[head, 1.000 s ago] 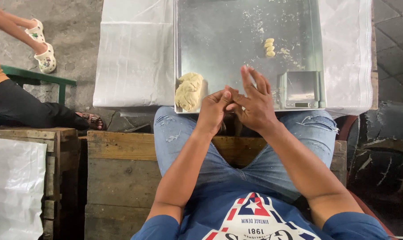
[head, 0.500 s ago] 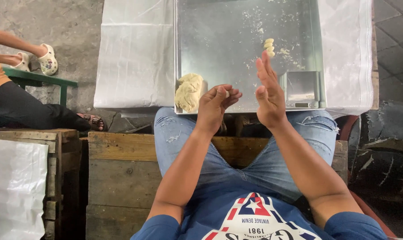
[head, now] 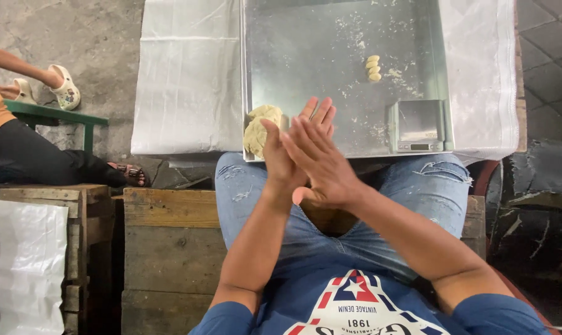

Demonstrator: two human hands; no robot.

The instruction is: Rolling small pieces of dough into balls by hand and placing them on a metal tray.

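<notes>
My left hand (head: 280, 162) and my right hand (head: 323, 167) are pressed palm to palm over my lap, fingers straight, the right lying across the left. The small bit of dough my left fingers held a moment ago is hidden between the palms. Just beyond my fingertips, a pale lump of dough (head: 258, 128) rests in the near left corner of a floured metal tray (head: 318, 37). Several small shaped dough pieces (head: 373, 68) lie in a short row farther back on the tray.
A small digital scale (head: 417, 127) sits in the tray's near right corner. A white sheet (head: 188, 74) lies under the tray. I sit on a wooden crate (head: 169, 248). At the left, another person (head: 20, 152) sits by a green bench (head: 51, 115).
Half a second ago my hands were apart, the left curled around a bit of dough and the right held flat. They have now closed together, palm on palm.
</notes>
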